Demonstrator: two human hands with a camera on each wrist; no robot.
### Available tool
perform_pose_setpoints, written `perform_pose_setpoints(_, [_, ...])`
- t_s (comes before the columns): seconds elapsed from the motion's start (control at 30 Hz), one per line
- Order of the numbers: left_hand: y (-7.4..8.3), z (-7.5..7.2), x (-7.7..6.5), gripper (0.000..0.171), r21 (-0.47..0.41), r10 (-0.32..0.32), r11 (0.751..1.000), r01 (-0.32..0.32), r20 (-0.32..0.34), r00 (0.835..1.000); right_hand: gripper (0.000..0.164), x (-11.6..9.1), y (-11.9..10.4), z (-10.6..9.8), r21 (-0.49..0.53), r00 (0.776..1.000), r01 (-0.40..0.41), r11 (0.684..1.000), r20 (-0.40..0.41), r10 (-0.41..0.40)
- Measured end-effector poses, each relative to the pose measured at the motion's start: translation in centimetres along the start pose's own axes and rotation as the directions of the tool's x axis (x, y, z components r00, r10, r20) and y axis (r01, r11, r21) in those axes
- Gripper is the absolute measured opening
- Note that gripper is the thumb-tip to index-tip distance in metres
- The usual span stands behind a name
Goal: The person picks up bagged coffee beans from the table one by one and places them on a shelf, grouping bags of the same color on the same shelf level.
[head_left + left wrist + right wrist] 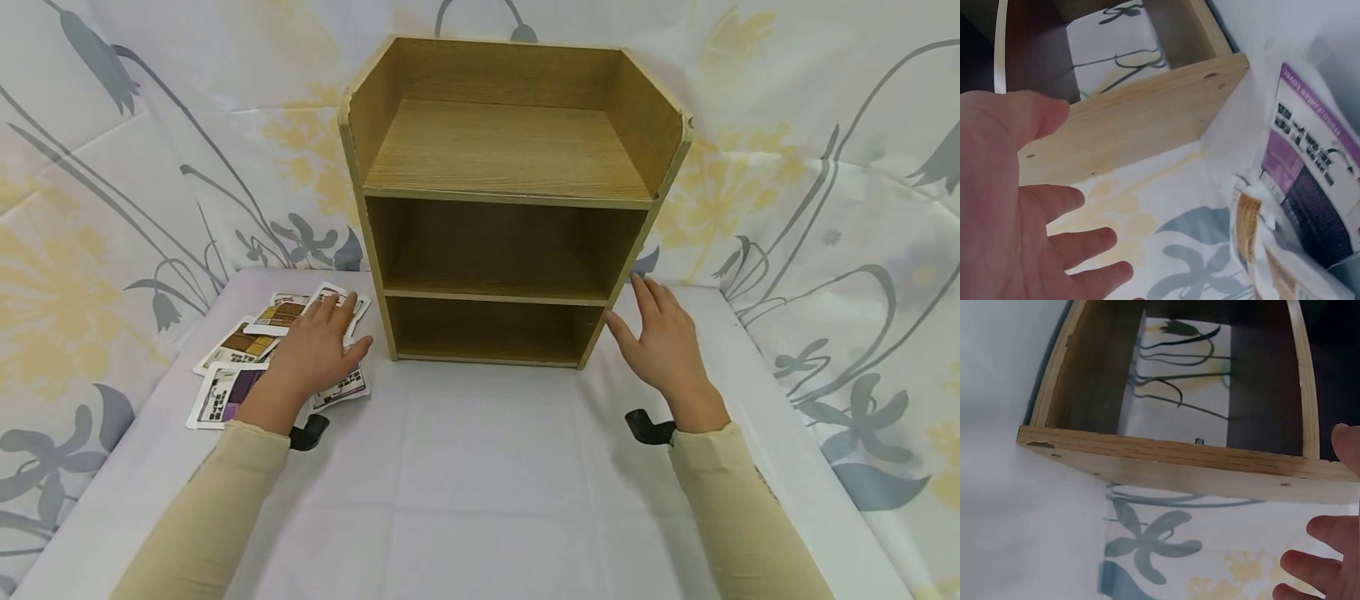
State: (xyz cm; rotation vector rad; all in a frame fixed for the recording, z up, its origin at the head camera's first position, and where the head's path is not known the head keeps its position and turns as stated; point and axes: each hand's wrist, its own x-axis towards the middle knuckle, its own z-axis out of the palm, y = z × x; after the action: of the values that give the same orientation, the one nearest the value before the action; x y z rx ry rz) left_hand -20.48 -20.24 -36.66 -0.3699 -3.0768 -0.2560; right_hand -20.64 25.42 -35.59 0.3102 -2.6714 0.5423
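A small wooden shelf unit [510,202] stands upright on the white table, its open compartments facing me. My left hand [311,348], fingers spread, is left of the shelf; in the head view it covers part of a pile of flat printed packets [225,392]. The left wrist view shows its fingers apart from the purple-and-white packet [1310,169] and beside the shelf's side panel [1129,122]. My right hand [663,342] is held by the shelf's right side, fingers extended and holding nothing. Whether its thumb touches the panel [1210,472], I cannot tell.
White cloth covers the table [480,483] in front of the shelf. A floral curtain [825,208] surrounds the table at the back and sides. Brown-and-white packets [247,342] overlap at the table's left. A dark wrist mount [651,427] sits on the right wrist.
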Motion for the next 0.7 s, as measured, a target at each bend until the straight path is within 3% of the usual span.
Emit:
perform_pose_setpoints(0.27, [0.2, 1.2, -0.6, 0.079, -0.027, 0.029, 0.999, -0.029, 0.008, 1.0, 0.071, 0.4, -0.4, 0.2, 0.058, 1.0, -0.019, 0.998, -0.001, 0.019])
perform_pose_setpoints(0.7, [0.8, 2.6, -1.6, 0.082, -0.085, -0.009, 0.996, 0.017, 0.089, 0.996, 0.078, 1.4, -1.1, 0.5, 0.1, 0.99, -0.131, 0.986, 0.061, 0.125])
